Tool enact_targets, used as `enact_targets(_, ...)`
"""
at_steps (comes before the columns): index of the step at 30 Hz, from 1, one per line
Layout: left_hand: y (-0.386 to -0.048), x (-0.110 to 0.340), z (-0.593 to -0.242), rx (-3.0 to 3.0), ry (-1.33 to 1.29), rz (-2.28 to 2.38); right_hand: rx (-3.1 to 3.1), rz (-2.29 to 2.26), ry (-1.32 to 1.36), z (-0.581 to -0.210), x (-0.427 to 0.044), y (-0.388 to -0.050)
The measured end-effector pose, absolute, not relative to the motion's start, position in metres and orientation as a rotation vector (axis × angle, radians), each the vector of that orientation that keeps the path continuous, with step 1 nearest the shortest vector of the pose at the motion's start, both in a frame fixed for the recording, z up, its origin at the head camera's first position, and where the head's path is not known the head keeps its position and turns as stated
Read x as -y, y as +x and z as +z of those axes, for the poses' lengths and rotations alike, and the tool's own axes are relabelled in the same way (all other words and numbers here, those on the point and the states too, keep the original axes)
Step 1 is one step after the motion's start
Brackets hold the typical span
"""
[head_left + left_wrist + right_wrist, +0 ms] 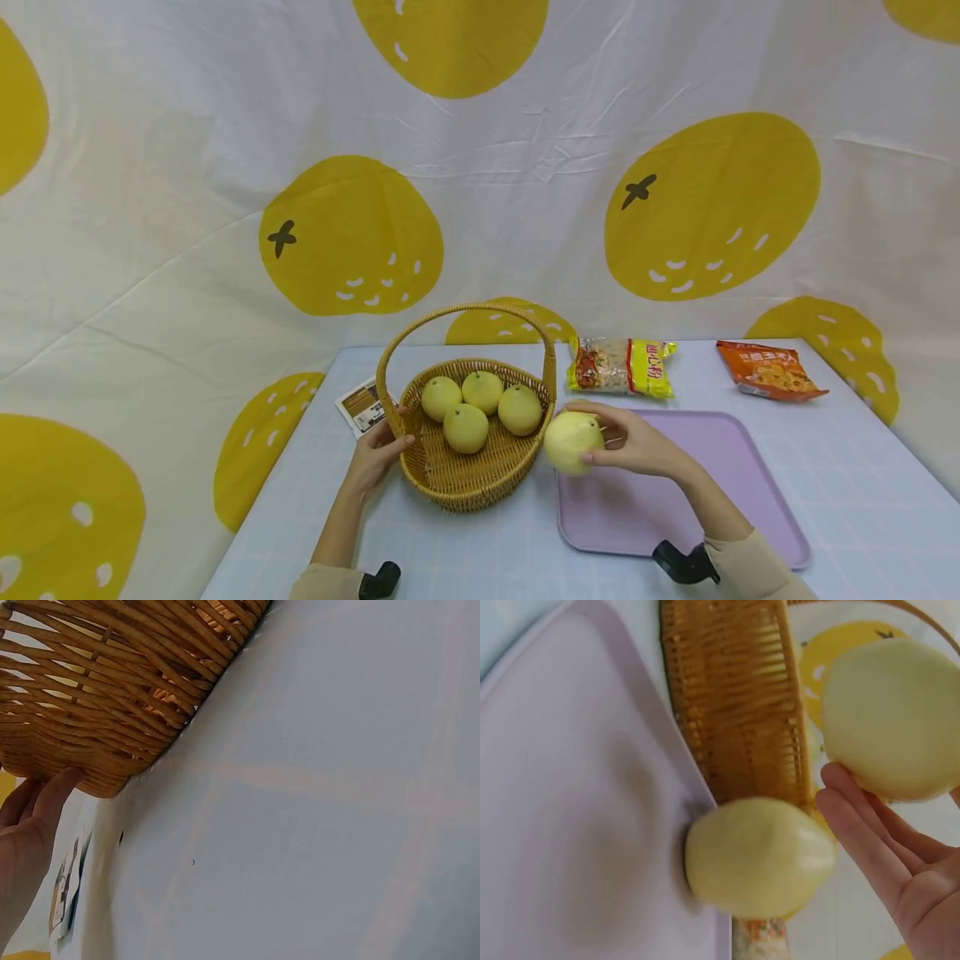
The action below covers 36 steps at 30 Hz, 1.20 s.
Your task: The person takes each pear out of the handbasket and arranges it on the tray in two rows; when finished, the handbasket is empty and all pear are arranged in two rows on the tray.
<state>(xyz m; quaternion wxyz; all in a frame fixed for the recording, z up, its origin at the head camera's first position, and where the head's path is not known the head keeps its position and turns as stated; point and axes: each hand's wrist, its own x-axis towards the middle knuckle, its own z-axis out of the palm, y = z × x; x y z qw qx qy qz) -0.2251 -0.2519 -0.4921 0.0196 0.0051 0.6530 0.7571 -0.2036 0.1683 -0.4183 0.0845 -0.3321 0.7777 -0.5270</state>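
A wicker basket (468, 498) with a tall arched handle stands on the table, several pale yellow-green pears (466, 429) lying inside it. At the basket's left side, my left hand (373, 460) grips the rim near the handle's foot; the left wrist view shows its fingers against the woven wall. My right hand (636, 442) holds another pear (572, 444) above the purple tray's left edge, just right of the basket. Beneath that hand, one more pear (757, 859) sits on the lilac tray (675, 521), mostly hidden in the head view.
Behind the tray lies a yellow-and-clear food packet (622, 367). An orange snack bag (771, 371) is at the back right. A small printed packet (358, 406) lies left of the basket, partly behind my left hand. A fruit-patterned cloth (525, 208) hangs behind the table.
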Motion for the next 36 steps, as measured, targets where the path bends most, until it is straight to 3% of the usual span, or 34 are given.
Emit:
enact_targets(16, -0.227, 0.251, -0.494, -2.024, -0.002, 2.350, -2.523, -1.543, -0.783, -0.420, -0.232, -0.200)
enact_targets(36, -0.225, 0.250, -0.493, -2.015, 0.012, 2.361, -2.714, -1.400, -0.428, -0.447, -0.268, -0.213)
